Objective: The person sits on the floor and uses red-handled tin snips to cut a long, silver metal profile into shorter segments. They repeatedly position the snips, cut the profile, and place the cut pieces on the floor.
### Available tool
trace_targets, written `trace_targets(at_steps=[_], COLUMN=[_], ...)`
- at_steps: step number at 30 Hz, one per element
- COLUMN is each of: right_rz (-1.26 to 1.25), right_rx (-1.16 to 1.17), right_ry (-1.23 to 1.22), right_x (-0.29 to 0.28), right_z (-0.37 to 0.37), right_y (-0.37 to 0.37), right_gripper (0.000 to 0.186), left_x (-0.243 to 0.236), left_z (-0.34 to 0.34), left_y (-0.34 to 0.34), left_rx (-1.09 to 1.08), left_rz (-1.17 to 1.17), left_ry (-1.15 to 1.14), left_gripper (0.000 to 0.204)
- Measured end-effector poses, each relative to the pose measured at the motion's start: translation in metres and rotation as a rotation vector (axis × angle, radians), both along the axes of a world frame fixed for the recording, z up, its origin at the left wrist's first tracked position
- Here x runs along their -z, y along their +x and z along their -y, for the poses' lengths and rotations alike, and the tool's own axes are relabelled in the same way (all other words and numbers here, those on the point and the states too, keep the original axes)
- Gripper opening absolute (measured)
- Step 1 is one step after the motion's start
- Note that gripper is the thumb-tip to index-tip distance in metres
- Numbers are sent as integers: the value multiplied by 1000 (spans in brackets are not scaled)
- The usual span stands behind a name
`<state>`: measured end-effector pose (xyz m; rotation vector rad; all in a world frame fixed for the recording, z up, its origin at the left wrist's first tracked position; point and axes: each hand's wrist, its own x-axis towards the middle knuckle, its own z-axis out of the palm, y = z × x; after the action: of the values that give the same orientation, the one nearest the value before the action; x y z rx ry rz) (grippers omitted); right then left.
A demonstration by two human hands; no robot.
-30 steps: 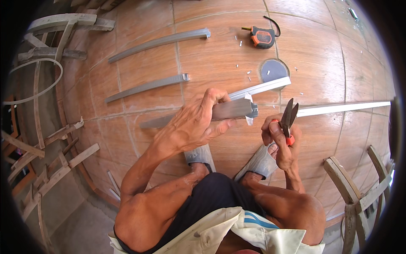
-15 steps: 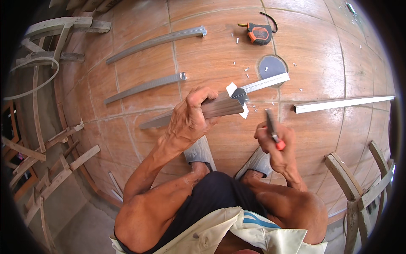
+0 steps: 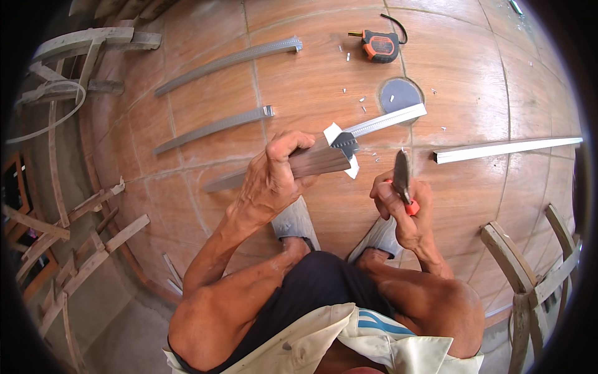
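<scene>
My left hand (image 3: 272, 171) is wrapped around a grey metal channel (image 3: 319, 159), lifted off the floor and slanting up to the right. At its right end white tabs (image 3: 332, 132) are bent outward around the dark hollow opening. In my right hand (image 3: 405, 212), red-handled snips (image 3: 403, 174) point away from me, their jaws a short way right of the channel's end and apart from it. Past that end lies a short silvery metal strip (image 3: 392, 118), its far tip over a round grey floor disc (image 3: 400, 93).
Two ribbed metal channels (image 3: 230, 64) lie at the left, and a white-sided channel (image 3: 504, 150) at the right. A black and orange tape measure (image 3: 380, 47) sits at the far side among scattered metal scraps. Wooden frames (image 3: 93, 262) stand along the left, with another (image 3: 517, 268) at lower right.
My left hand and the channel have shifted slightly left. The snips have swung more upright, and my right hand has moved a little left.
</scene>
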<state>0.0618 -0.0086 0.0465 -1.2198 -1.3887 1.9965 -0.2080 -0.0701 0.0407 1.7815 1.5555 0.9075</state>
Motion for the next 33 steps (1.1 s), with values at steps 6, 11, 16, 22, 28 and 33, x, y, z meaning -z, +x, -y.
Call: trace_targets(at_steps=[6, 11, 16, 22, 28, 33], right_rz=[176, 301, 285, 219, 178, 114], right_rx=[-79, -109, -67, -75, 62, -41], right_ry=[-70, -61, -128, -191, -103, -18], right_x=[42, 66, 67, 73, 51, 28], right_z=[-8, -10, -4, -16, -24, -33], right_y=[-9, 0, 8, -7, 8, 0], right_gripper=[35, 34, 36, 40, 31, 19], left_x=[37, 112, 93, 159, 124, 60], left_z=[-26, -48, -106, -167, -162, -111], left_y=[-29, -105, -150, -214, -141, -76], left_rx=[-40, -45, 42, -30, 88, 179], left_rz=[-346, -455, -385, -816, -645, -384], left_ry=[-112, -309, -527, -47, 1, 312], left_gripper=[65, 56, 72, 61, 47, 58])
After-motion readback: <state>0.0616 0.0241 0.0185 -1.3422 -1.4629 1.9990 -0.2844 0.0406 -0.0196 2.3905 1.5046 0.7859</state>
